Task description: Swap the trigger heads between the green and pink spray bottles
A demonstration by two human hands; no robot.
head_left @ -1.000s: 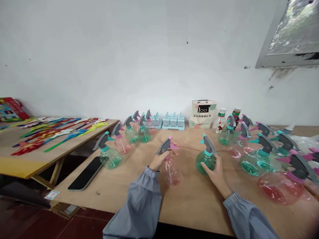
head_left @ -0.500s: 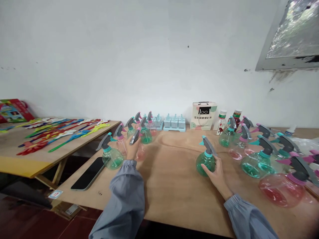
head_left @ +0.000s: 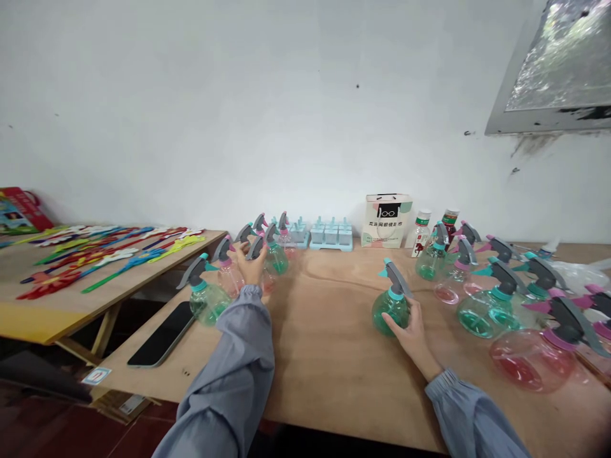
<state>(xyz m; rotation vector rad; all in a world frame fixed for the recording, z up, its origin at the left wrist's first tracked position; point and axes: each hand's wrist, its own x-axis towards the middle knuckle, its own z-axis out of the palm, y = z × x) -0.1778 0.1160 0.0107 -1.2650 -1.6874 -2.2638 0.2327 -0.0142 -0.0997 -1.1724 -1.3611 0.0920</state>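
My right hand [head_left: 411, 331] is wrapped round the side of a green spray bottle [head_left: 389, 312] with a grey trigger head, standing on the table; its thumb lies across the front. At the left, my left hand [head_left: 251, 264] is at the grey and pink head of a pink spray bottle [head_left: 268, 282], its fingers apart on either side of the head. The hand hides much of that bottle. Around it stand several others, among them a green spray bottle [head_left: 210, 302] and a pink spray bottle [head_left: 229, 277].
On the right stand several more green and pink spray bottles [head_left: 532, 359]. A phone [head_left: 162, 334] lies at the table's left edge. Pale blue ice-pop moulds [head_left: 331, 235], a paper bag [head_left: 386, 222] and two labelled bottles [head_left: 422, 232] line the wall. Colourful flower-shaped items cover the left table [head_left: 90, 299].
My left hand has moved a little farther back with the pink spray bottle, and its fingers have spread. My right hand stays on the green spray bottle. The view has shifted slightly.
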